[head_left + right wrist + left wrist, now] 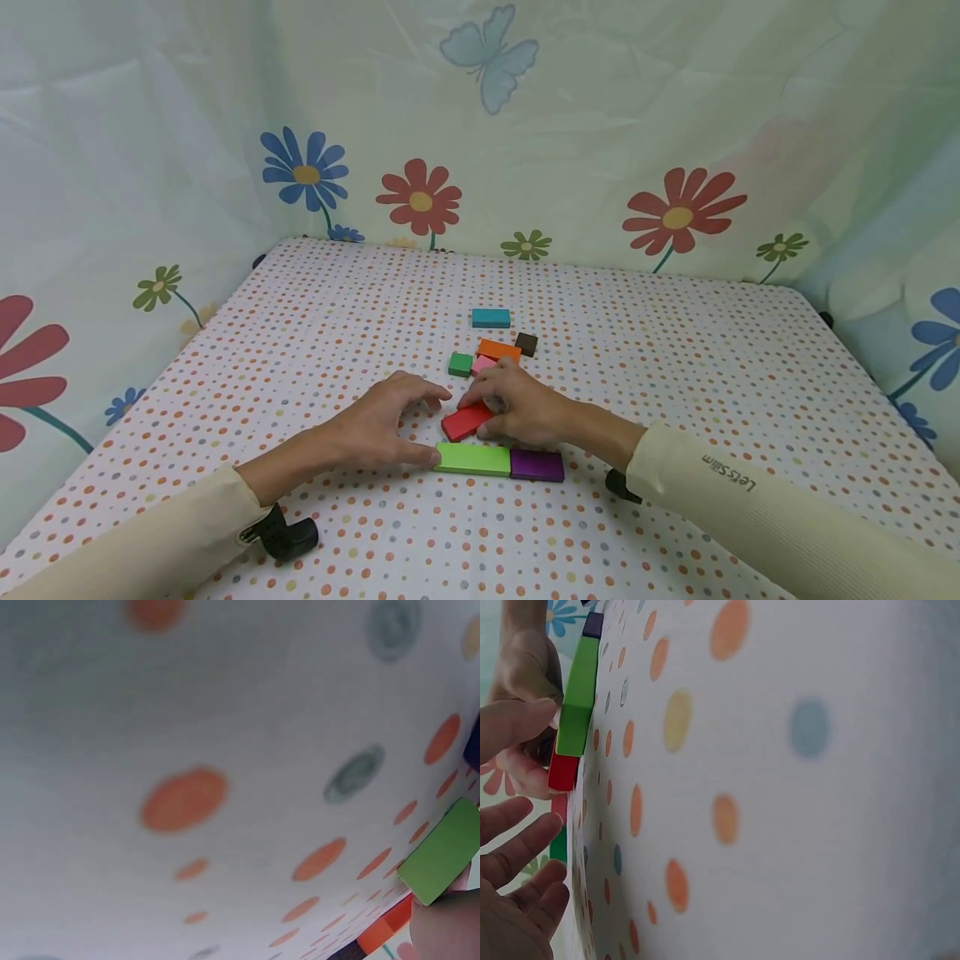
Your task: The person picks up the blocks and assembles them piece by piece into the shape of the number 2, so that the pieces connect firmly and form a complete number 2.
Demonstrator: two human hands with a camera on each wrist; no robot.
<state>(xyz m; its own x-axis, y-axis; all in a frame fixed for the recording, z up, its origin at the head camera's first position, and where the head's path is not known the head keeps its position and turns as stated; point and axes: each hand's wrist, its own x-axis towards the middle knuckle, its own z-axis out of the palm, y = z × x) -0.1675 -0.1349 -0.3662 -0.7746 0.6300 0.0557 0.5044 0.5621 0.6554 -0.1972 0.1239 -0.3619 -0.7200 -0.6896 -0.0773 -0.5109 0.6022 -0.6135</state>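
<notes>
Red block [461, 423], oblong: set aslant on the surface [390, 542], pinched between the thumb and fingers of the right hand [525, 406]. Lime-green block [472, 458], long: nearer the person than the red one, lying flat. Left hand [378, 421]: released, fingers spread and loosely bent, thumb tip at the left end of the lime-green block; whether it presses there cannot be told. Purple block [537, 465]: end to end with the lime-green one, at its right. Beyond the right hand, a loose group: pink block [482, 365], partly hidden by that hand; dark green block [461, 364], small, left of the pink; orange block [498, 350], behind the pink; brown block [527, 343], small, beside the orange one's right end. Blue block [491, 318]: farthest back, apart from the group. Surface covering: white, multicoloured dots. Backdrop [585, 92]: pale, printed with flowers and one butterfly
</notes>
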